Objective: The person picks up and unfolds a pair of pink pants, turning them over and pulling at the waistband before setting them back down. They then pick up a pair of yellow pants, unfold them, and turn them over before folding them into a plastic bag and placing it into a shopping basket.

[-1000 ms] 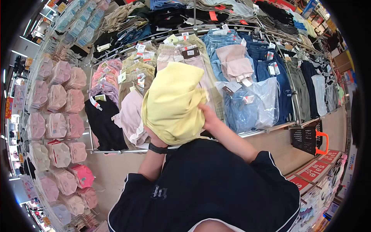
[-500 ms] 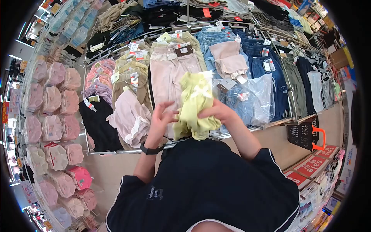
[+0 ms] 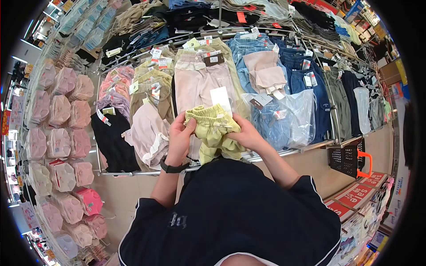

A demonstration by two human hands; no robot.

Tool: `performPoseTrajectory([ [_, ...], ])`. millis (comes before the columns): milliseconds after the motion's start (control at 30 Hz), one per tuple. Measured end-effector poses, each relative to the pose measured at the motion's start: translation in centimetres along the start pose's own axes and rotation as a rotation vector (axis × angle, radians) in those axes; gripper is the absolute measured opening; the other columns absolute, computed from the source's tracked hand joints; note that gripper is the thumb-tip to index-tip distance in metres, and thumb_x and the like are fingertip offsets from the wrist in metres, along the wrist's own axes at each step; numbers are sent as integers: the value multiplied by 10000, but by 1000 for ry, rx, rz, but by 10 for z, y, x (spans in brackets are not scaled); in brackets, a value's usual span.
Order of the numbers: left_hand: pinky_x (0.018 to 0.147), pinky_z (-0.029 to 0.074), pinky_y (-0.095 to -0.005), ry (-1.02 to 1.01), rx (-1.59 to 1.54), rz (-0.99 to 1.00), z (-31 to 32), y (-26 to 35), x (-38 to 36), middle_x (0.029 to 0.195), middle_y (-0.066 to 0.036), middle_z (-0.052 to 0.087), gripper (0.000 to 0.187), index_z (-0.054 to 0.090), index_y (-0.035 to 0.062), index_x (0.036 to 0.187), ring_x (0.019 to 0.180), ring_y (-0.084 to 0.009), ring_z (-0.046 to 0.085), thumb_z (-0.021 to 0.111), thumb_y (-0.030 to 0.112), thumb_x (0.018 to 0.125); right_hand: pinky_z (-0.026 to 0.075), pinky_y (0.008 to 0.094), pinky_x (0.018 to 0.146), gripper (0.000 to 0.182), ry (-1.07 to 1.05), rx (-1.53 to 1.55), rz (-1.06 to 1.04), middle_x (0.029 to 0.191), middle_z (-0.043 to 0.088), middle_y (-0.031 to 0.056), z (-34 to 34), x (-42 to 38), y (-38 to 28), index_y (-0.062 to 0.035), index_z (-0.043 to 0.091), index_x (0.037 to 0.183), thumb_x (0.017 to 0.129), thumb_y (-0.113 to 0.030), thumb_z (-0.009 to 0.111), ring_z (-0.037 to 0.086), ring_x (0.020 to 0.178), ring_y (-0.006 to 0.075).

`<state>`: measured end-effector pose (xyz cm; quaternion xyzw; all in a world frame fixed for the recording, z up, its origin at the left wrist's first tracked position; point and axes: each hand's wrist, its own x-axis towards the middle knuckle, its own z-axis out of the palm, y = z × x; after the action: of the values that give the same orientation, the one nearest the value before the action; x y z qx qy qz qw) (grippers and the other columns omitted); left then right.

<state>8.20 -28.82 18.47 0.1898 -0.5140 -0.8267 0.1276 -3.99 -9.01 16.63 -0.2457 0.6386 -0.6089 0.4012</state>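
Note:
A pair of pale yellow-green pants hangs between my two hands in front of my chest. Its gathered elastic waistband faces up, and the lower part droops in folds. My left hand is closed on the left end of the waistband, thumb on top. At the other side my right hand grips the fabric near the waistband. A blank white tag sticks up from the waist. Behind it, pink pants lie on the rack, partly hidden by the garment I hold.
Folded pink pants rest on blue jeans. A clear plastic bag covers more denim. Ruffled pink clothing and black pants lie at left. Hanging pink packs line the left side. A black basket stands low at right.
The pants have turned so the waistband faces up, and they sit lower. My left hand has gone from loose beside them to gripping the waistband. The white tag now stands up.

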Motion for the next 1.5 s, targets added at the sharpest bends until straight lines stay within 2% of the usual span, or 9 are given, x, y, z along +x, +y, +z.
performPoseTrajectory([
  [233,885,436,-253,-112,-24,32,5,-2,-8,1078,-38,587,252,499,30,1146,997,-102,553,580,20,908,455,302,890,238,-54,998,87,1057,598,40,-6,7,15,-71,497,1053,886,-86,666,553,1037,98],
  [500,756,434,-224,-73,-36,-139,2,-27,-5,1043,-19,561,242,501,49,1120,911,-73,534,620,130,926,515,248,790,382,-184,417,57,1043,620,89,13,-2,-26,-36,501,1165,858,-101,717,630,924,129],
  [667,778,460,-233,-134,172,-108,16,-20,-14,986,-13,584,340,552,25,1161,885,-77,560,685,191,896,468,230,692,117,158,445,93,897,630,27,20,2,-1,-53,572,978,904,-105,648,584,811,86],
  [900,794,487,-245,-258,410,-121,19,-36,-13,1026,-27,621,407,566,33,1227,917,-88,588,708,131,858,476,264,733,127,297,379,-7,907,646,40,24,3,9,-49,565,984,898,-93,647,593,840,104],
  [1000,805,488,-231,-143,342,-19,13,-29,-11,1039,-25,638,299,589,25,1205,926,-83,596,634,71,913,493,305,689,132,393,150,-161,834,682,85,10,8,16,-39,594,968,895,-140,637,645,765,172],
  [1133,802,490,-222,13,195,-14,1,-15,-7,1021,-29,660,273,591,32,1224,918,-68,604,593,111,962,511,424,617,229,311,-798,16,624,637,148,-16,-7,12,-47,662,966,881,-256,626,642,621,347],
  [1233,807,483,-227,-37,225,1,-1,-6,-8,1031,-23,656,262,604,35,1208,927,-75,601,599,121,961,517,425,718,234,204,-873,145,833,689,152,-18,-14,-11,-66,658,1031,858,-223,652,662,780,332],
  [1333,810,472,-230,-125,377,70,5,-6,-11,1020,-12,650,250,619,41,1189,925,-83,596,605,143,961,478,410,869,279,198,-831,-528,1102,655,139,-8,-12,-18,-96,647,1075,815,-187,687,602,1040,317],
  [1500,777,464,-220,11,400,134,15,-7,-11,969,-4,641,220,627,37,1132,887,-71,582,607,179,965,369,443,990,326,-218,-743,-478,1172,599,86,9,-1,-11,-113,633,1047,749,-191,739,471,1215,302],
])
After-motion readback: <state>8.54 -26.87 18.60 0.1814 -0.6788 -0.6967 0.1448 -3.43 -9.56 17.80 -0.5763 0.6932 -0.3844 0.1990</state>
